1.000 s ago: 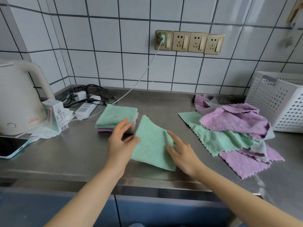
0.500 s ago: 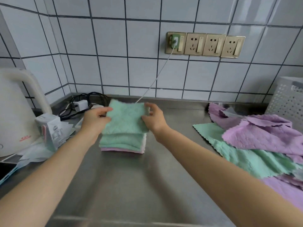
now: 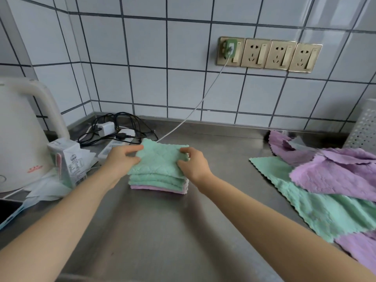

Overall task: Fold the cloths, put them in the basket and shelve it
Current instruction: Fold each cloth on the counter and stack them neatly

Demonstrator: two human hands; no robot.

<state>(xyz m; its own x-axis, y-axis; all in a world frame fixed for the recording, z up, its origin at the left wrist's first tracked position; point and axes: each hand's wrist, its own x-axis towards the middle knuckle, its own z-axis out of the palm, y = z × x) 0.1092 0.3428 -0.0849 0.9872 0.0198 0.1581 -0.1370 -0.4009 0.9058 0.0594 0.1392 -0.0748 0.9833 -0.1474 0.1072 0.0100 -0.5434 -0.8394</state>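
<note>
Cloth [image 3: 160, 159] now on stack [image 3: 158, 183], carried over; my left hand [image 3: 120, 157] and right hand [image 3: 192, 162] both pinch its edges; loose pile [image 3: 325, 180] waits

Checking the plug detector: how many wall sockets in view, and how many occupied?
4 brass-coloured wall sockets in one row on the tiled wall: leftmost holds a green-edged charger; the other three are empty. None seems hidden.

White kettle [image 3: 18, 137] at left, carton [image 3: 68, 159] beside it, tangled black cables [image 3: 114, 129], wall sockets [image 3: 268, 54]
</note>
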